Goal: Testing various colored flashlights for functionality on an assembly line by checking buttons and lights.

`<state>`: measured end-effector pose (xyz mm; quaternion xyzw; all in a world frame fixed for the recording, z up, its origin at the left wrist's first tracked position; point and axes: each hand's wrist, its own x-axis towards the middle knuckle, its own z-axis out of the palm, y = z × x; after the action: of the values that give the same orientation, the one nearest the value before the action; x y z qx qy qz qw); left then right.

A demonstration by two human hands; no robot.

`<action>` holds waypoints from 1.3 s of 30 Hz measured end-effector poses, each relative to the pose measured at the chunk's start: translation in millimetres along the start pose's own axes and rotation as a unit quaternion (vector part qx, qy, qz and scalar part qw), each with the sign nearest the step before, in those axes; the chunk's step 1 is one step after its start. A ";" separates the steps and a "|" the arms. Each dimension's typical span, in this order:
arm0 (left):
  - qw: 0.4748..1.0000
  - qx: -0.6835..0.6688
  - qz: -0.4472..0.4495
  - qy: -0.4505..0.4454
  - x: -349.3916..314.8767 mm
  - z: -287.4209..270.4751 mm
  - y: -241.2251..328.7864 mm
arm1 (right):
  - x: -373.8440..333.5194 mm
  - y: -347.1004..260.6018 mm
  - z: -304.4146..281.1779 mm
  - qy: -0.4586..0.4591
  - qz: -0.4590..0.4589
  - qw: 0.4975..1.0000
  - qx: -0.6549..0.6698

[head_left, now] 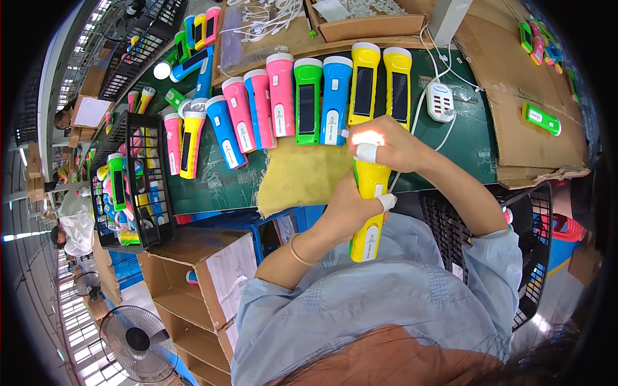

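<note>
- The left hand [347, 211] is wrapped around a yellow flashlight [368, 233].
- The right hand [393, 147] is half closed at its lit end; grip unclear.
- Beyond them lie other flashlights [308, 106].

Right hand [389, 147] partly covering a yellow flashlight [368, 235], glare [368, 137] washing out its end, left hand [351, 209] partly hiding its middle, top edge cutting off white cables [273, 13], black basket [156, 222] partly hiding other flashlights [118, 183] inside
</note>
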<state>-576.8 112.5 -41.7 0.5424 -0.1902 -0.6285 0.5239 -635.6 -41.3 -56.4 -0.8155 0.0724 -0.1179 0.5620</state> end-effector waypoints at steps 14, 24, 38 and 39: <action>0.990 -0.115 -0.028 -0.080 -1.6 -10.0 -4.5 | 1.5 -3.2 1.3 -0.063 -0.031 0.993 0.099; 0.989 -0.135 -0.024 -0.049 15.0 -23.2 1.6 | -1.8 -11.5 -0.3 0.170 0.015 0.981 -0.091; 0.979 -0.198 0.041 0.002 27.2 -18.6 18.9 | -83.0 -10.0 24.0 0.246 0.139 0.943 0.176; 0.984 -0.161 0.074 0.015 29.7 -15.9 25.5 | -82.8 -4.6 23.3 0.248 0.142 0.942 0.176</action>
<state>-547.1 82.4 -40.9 0.4445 -0.1181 -0.6024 0.6524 -709.0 2.1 -69.3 -0.6299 0.3028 -0.2457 0.6717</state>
